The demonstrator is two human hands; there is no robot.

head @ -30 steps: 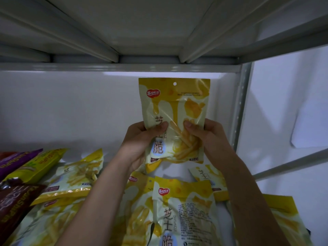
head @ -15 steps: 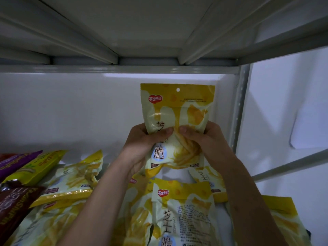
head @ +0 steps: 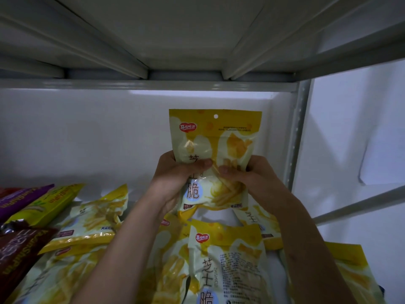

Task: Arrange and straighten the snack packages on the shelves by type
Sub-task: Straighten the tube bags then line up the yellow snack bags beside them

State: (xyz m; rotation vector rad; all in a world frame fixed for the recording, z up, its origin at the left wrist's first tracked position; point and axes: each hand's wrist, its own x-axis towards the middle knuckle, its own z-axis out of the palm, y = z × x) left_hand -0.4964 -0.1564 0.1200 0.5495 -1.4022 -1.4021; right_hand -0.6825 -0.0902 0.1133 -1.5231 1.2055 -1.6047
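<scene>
Hands met at the middle of one yellow pouch (head: 215,150), the left hand (head: 175,181) wrapped round its left edge with the thumb across the front, the right hand (head: 247,174) gripping the right edge the same way, thumbs almost touching. The pouch stood upright and face-forward, held clear above the shelf (head: 140,202) near the back wall, close to the right upright (head: 295,137). Below it, more pouches of the same kind lay loose and overlapping: one flat pouch (head: 228,266) just under the wrists, a tilted pouch (head: 96,218) to the left, another at the far right edge (head: 355,279). At the far left sat other types, a purple pack (head: 19,200), a green-yellow pack (head: 48,202) and a brown pack (head: 19,251). The step in hand looked like squaring up this pouch before standing it at the back right of the shelf. The next move would call for lowering it onto its base against the wall, keeping it upright as the grip loosens; soft pouches tend to slump, so it likely needs support from its neighbours.
</scene>
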